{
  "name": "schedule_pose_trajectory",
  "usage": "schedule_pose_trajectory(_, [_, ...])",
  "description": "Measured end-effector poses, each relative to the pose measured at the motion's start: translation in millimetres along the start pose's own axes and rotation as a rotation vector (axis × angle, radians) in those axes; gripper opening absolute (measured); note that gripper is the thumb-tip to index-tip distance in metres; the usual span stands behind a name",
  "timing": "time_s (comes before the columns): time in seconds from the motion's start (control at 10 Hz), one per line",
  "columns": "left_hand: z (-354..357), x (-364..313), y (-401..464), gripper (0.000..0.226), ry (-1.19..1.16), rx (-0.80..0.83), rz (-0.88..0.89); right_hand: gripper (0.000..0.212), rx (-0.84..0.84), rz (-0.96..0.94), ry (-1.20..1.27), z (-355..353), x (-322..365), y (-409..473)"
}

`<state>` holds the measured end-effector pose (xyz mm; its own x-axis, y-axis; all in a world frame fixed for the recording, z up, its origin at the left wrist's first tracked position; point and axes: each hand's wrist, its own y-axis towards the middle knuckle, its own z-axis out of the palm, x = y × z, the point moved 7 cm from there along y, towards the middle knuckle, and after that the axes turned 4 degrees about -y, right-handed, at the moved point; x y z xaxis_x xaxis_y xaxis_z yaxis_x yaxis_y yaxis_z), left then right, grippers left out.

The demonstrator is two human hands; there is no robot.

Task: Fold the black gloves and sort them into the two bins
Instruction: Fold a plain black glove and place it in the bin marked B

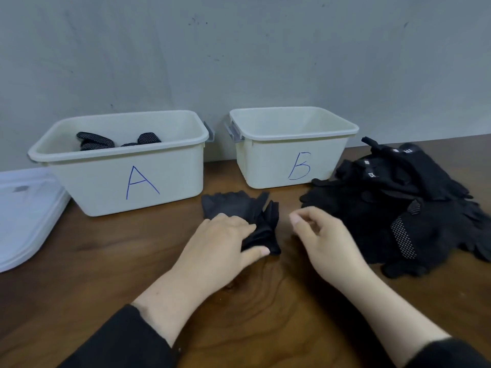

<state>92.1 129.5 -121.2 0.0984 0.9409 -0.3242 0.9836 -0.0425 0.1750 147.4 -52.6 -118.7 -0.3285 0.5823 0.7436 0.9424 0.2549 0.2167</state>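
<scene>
Lids [25, 208]: a pale stack at the far left edge of the table [106, 274], just beside bin A; it narrows the room on that side.
Bin A [119, 158]: far left, against the wall; a few dotted black gloves already lie inside. Its rim stands high, so anything dropped in must be lifted over it.
Left hand [220, 240]: grasping the glove in work, fingers curled over its near end, thumb stretched along the near edge.
Glove in work [233, 205]: lies on the table between the two bins and just near of them, part folded, the bunched end under the left hand. It looks light, soft and limp, likely to spring open if let go; best held at the fold with the layers pinched together.
Open room: bare wood near the person, between and in front of the forearms, looks enough for flattening and folding.
Right hand [318, 235]: holds nothing, fingers loosely curled, hovering just right of the glove.
Bin B [292, 134]: far centre-right; no gloves visible inside from here.
Glove pile [398, 208]: loose heap at right, touching bin B's near right corner; tangled fingers could drag neighbours along when one is pulled.
</scene>
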Motion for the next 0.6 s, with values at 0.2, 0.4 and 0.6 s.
schedule_pose_trajectory(0.2, [5.4, 0.6, 1.4, 0.070, 0.088, -0.024, 0.031, 0.021, 0.100, -0.097, -0.130, 19.2, 9.6, -13.6])
schedule_pose_trajectory(0.4, [-3.8, 8.2, -4.7, 0.053, 0.096, -0.097, 0.028, 0.036, 0.185, -0.178, -0.218, 35.6, 24.3, -23.1])
schedule_pose_trajectory(0.6, [-28.6, 54.2, -41.6, 0.038, 0.109, -0.154, -0.069, 0.042, 0.416, -0.327, -0.250, 84.1, 65.0, -31.9])
